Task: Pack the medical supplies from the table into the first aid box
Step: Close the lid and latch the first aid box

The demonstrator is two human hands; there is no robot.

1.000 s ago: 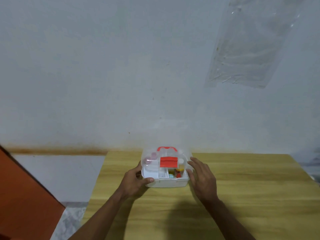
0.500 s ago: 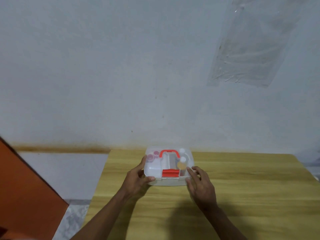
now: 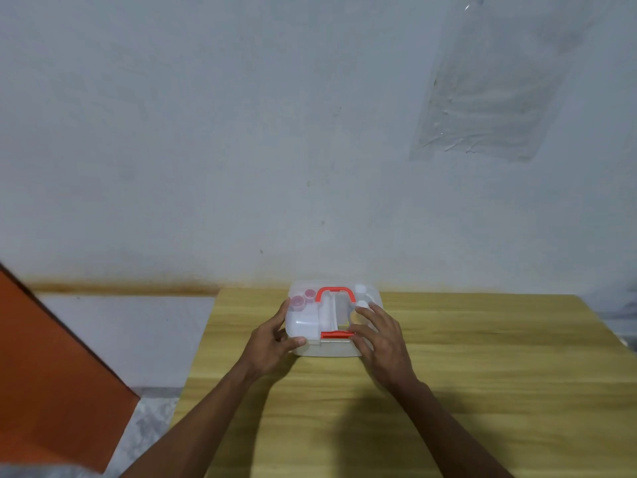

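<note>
A translucent white plastic first aid box (image 3: 303, 322) sits with its lid down near the far edge of a light wooden table (image 3: 482, 357), held between 2 bare hands. The left hand (image 3: 272, 343) grasps the near left corner, thumb hooked over the front rim, fingers along the side. The right hand (image 3: 382, 336) lies on the lid's right half, fingers extended, thumb at the end of the red front latch (image 3: 336, 335). A red carry handle (image 3: 336, 293) lies flat on top; 2 pink-capped containers (image 3: 303, 300) show through the lid.
</note>
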